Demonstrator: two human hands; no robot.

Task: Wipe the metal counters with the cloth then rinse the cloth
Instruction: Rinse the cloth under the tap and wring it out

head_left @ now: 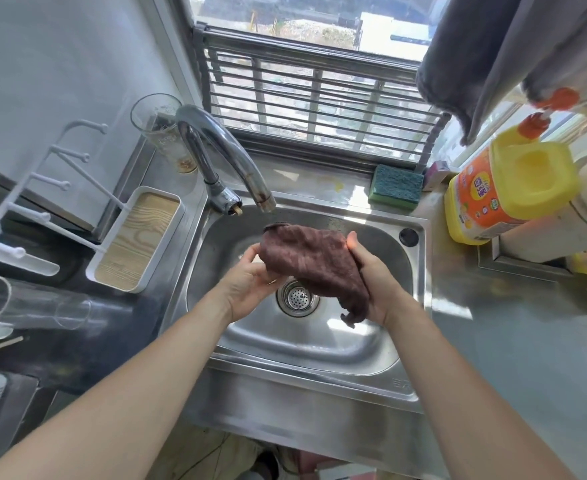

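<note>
The crumpled dark brown cloth (314, 263) hangs above the steel sink (420, 271), beneath the faucet spout (236, 161).

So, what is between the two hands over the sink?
In the head view, the brown cloth spans the gap between the left hand and the right hand; both hold it above the sink drain.

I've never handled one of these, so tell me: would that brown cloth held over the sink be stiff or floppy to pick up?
Probably floppy: the brown cloth sags between the left hand and the right hand, and one corner dangles toward the drain. Likely light, since loose grips carry it. Its wrinkled, nappy surface suggests it would not slip easily.
</note>
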